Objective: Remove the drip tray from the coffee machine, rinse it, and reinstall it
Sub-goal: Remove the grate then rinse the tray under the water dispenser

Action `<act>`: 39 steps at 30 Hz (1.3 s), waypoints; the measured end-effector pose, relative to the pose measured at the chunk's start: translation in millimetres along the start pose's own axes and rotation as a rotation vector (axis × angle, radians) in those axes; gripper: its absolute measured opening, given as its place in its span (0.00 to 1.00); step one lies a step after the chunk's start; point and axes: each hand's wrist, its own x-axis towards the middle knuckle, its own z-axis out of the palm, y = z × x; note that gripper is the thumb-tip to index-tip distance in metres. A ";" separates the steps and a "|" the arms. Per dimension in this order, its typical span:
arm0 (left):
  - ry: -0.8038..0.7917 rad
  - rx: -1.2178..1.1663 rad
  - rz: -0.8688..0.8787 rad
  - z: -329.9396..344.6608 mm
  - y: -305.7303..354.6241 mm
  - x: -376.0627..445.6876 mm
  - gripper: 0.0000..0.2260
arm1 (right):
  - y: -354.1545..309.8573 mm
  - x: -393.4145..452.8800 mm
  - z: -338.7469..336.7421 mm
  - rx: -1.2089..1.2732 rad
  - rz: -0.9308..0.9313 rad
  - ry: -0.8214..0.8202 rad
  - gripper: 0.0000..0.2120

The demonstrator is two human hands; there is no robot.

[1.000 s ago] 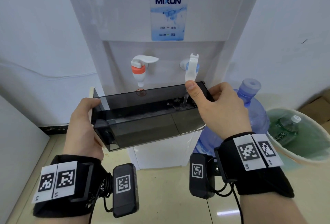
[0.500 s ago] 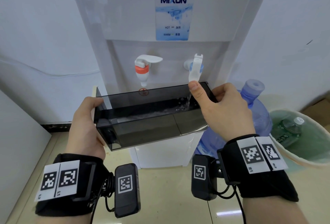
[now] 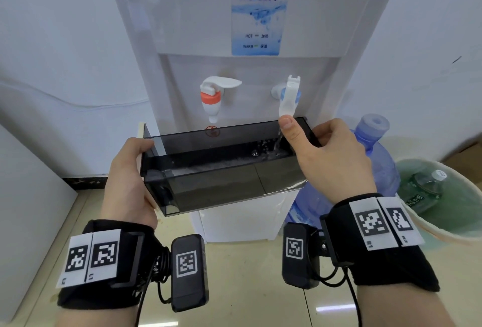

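Observation:
A dark, smoky see-through drip tray (image 3: 221, 185) is held level under the taps of a white MIXUN water dispenser (image 3: 198, 26). My left hand (image 3: 127, 180) grips the tray's left end. My right hand (image 3: 331, 162) grips the tray's right end, and its thumb presses the white lever of the blue tap (image 3: 288, 97) down. A thin stream of water runs from that tap into the tray's right side, where it splashes and pools. The red tap (image 3: 212, 97) hangs untouched above the tray's middle.
A big blue water bottle (image 3: 375, 159) stands right of the dispenser. Further right is a bin (image 3: 443, 225) with a green liner and a plastic bottle inside. White walls lie behind and a beige tiled floor (image 3: 247, 274) below.
The camera view has shifted slightly, so the dispenser sits a little lower and more to the right. Water keeps running into the tray; both hands hold as before.

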 end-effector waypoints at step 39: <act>-0.027 -0.029 0.020 10.0 7.9 8.7 0.14 | -8.3 13.9 0.0 0.015 -0.034 0.027 0.39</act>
